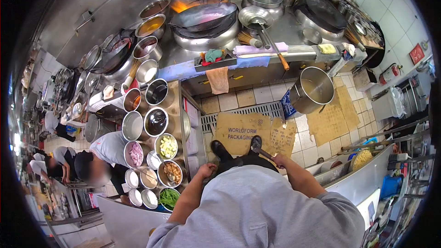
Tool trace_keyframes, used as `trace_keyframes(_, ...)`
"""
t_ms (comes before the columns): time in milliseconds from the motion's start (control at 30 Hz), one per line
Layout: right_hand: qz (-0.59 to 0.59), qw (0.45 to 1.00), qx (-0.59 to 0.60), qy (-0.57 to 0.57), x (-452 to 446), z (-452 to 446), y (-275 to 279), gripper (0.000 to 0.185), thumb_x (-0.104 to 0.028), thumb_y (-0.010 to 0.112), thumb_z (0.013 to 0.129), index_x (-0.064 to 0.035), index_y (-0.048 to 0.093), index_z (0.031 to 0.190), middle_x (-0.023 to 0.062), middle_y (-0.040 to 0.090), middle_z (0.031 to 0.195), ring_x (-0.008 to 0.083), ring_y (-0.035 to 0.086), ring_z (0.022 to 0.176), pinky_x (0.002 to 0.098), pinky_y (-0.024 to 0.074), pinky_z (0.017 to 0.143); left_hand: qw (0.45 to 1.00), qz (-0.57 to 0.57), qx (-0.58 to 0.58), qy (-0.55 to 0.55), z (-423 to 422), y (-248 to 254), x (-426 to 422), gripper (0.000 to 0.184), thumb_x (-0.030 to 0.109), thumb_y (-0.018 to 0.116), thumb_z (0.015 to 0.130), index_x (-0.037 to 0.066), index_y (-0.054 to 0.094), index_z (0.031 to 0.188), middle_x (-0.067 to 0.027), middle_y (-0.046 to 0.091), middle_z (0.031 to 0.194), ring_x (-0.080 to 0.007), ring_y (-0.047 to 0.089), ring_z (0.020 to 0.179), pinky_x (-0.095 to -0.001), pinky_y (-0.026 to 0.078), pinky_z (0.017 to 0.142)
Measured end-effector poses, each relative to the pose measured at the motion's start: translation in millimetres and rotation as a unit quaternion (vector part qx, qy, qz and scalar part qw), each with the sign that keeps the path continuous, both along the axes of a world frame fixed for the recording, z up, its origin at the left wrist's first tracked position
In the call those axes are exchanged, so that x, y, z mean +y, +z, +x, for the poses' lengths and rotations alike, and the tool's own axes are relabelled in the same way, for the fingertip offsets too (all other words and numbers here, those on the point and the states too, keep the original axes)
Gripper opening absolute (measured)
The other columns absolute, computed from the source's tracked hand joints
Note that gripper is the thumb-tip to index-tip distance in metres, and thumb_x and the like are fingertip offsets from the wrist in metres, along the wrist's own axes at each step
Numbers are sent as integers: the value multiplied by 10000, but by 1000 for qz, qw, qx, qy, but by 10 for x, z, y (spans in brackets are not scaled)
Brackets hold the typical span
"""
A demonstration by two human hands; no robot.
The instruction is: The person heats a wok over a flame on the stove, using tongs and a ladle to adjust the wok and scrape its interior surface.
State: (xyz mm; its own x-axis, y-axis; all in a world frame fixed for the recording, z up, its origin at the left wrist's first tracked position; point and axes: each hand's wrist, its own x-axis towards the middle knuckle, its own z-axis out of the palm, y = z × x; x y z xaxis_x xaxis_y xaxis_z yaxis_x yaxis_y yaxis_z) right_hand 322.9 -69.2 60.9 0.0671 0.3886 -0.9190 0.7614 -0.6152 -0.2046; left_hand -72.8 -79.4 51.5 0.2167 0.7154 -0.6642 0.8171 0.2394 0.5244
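My right hand (280, 160) is closed around the end of a dark long-handled metal tool (265, 154), which points toward my shoes; its kind is unclear. My left hand (207, 170) is curled into a loose fist at my side, with nothing seen in it. Close to it stand a bowl of brown cubes (170, 174) with a spoon, a bowl of pale green pieces (166, 147) and a bowl of cut green vegetables (169, 198). Farther along the side counter are a bowl of chopped purple pieces (135, 154) and a pot of dark sauce (156, 121).
A wok (204, 17) sits on the range with flames behind it. A strainer (256, 17) and a wooden-handled ladle (275, 48) lie to its right. A tall stockpot (313, 91) stands by flattened cardboard (241, 131) on the floor. A co-worker (108, 149) bends beyond the side counter.
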Motion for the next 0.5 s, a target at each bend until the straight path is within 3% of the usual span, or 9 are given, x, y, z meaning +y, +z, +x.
trace_keyframes(500,-6,1000,3,-6,27,-4,13,509,-435,391,798,-16,454,516,83,418,402,183,409,311,308,324,309,1000,9,14,-9,-15,11,11,235,241,454,742,149,572,923,-88,563,927,-243,530,856,-311,417,743)
